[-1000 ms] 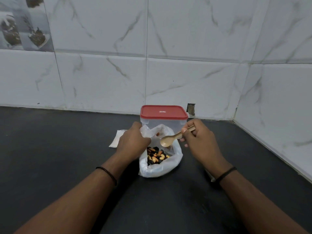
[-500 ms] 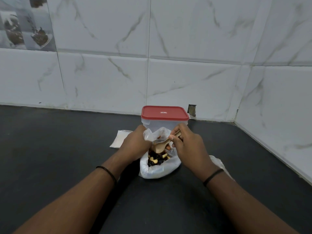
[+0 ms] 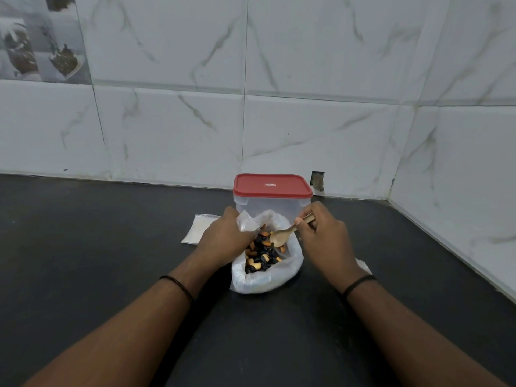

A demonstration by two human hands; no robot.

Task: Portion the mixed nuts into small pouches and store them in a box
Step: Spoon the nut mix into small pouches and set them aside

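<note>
Mixed nuts [image 3: 261, 254] lie heaped in the open white plastic bag [image 3: 265, 277] on the dark counter [image 3: 111, 247], right in front of the closed red-lidded box [image 3: 272, 196]. We see the wooden spoon [image 3: 282, 237] with its bowl down among them, its handle running up and to the right into our right hand [image 3: 324, 241] — the nearer hand for scooping, its thumb and fingers pinched together on the handle. Our left hand [image 3: 223, 241] sits at the bag's left rim, fingers curled on the plastic, holding the mouth wide. We judge the scoop must come up toward the right. One flat pouch [image 3: 198, 229] lies left of the bag; something white, perhaps another, shows behind the right wrist.
</note>
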